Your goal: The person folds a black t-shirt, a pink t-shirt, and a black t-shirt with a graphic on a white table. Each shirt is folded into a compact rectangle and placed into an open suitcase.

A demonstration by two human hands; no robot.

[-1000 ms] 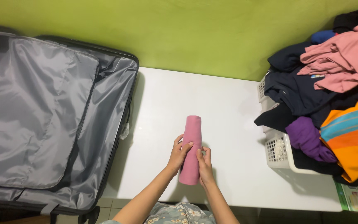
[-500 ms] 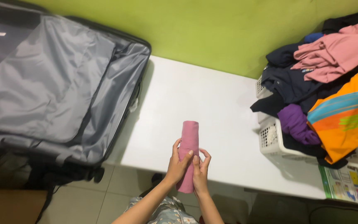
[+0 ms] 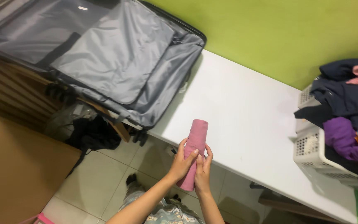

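A tightly rolled pink cloth [image 3: 196, 139] is held upright-ish in front of me, over the front edge of the white table [image 3: 245, 112]. My left hand [image 3: 182, 163] wraps its lower half from the left. My right hand [image 3: 203, 170] grips the same lower part from the right, fingers touching the left hand. To the upper left lies an open grey-lined suitcase [image 3: 117, 58], apparently with nothing in it.
A white laundry basket [image 3: 311, 153] piled with dark, purple, pink and orange clothes stands at the table's right end. A green wall runs behind. A dark bundle [image 3: 92, 132] lies on the tiled floor, and brown board [image 3: 17, 166] fills the lower left.
The pink roll has been lifted off the table toward me, held in both hands. The view has swung left, so the suitcase sits more central and the basket nearer the right edge.
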